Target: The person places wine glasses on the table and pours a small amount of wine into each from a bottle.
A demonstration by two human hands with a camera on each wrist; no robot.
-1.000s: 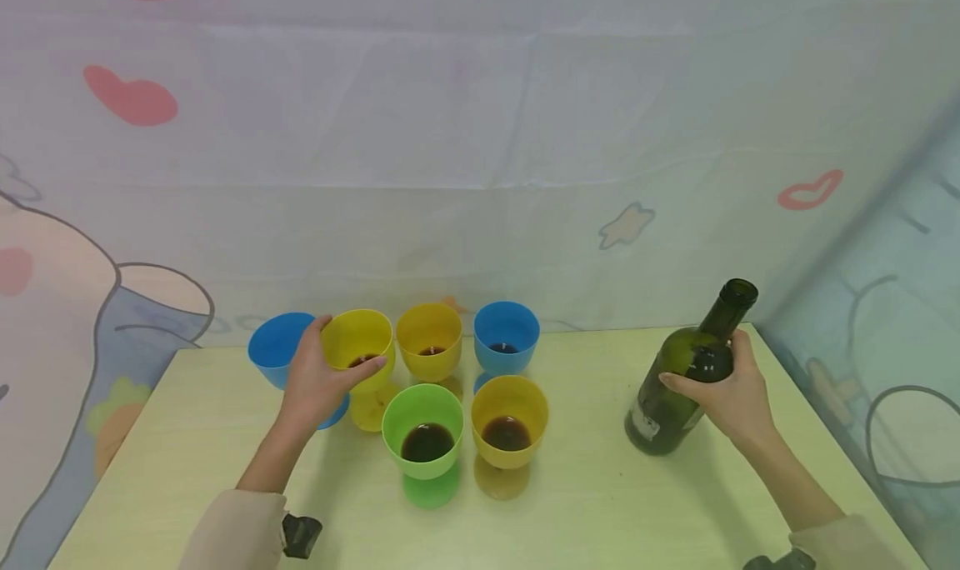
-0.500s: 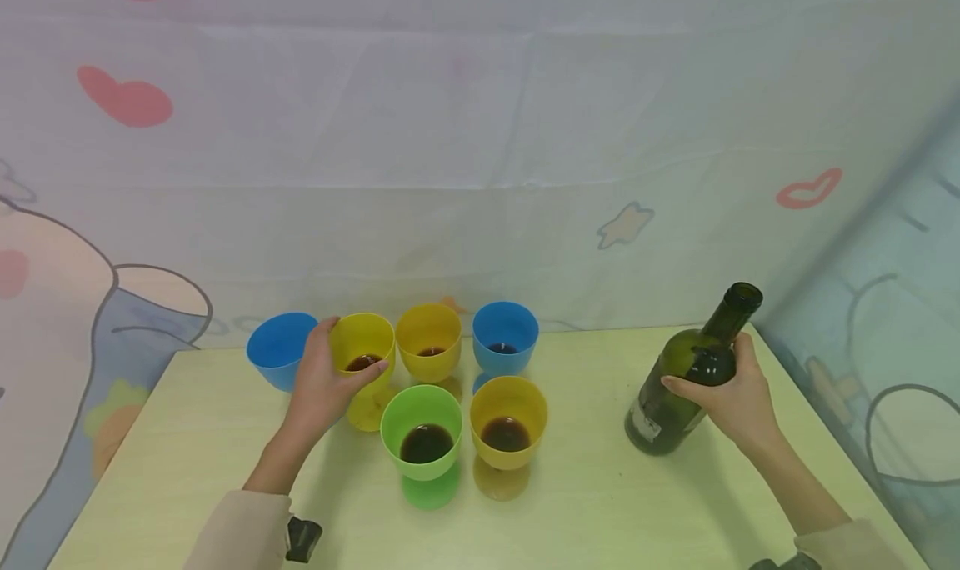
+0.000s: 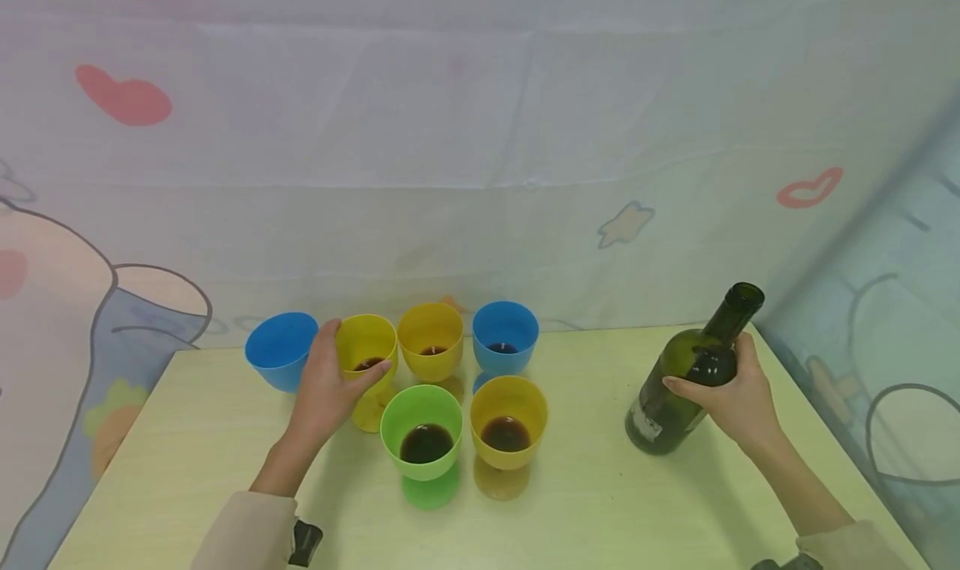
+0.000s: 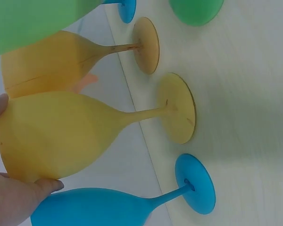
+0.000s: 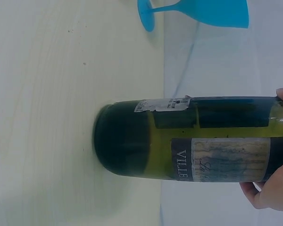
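My left hand (image 3: 326, 395) holds a yellow goblet (image 3: 367, 337) by its bowl near the rim; dark liquid shows inside. In the left wrist view, the foot of that goblet (image 4: 179, 108) is on or very near the tabletop. Left of the hand is a blue goblet (image 3: 279, 349), partly hidden by it, with no liquid visible. On the right, my right hand (image 3: 738, 399) grips a dark green wine bottle (image 3: 667, 391) around its upper body. The bottle is uncorked, its base appears to rest on the table, and a worn label (image 5: 231, 160) shows on its side.
Right of the held goblet stand an orange-yellow goblet (image 3: 431, 337) and a blue goblet (image 3: 506, 328). In front are a green goblet (image 3: 422, 403) and another orange-yellow goblet (image 3: 510, 403). All contain dark liquid. A printed cloth (image 3: 480, 137) hangs behind the pale table (image 3: 585, 487).
My left hand and the yellow goblet have shifted slightly right, away from the left blue goblet and closer to the orange-yellow one. The right hand and bottle have barely moved.
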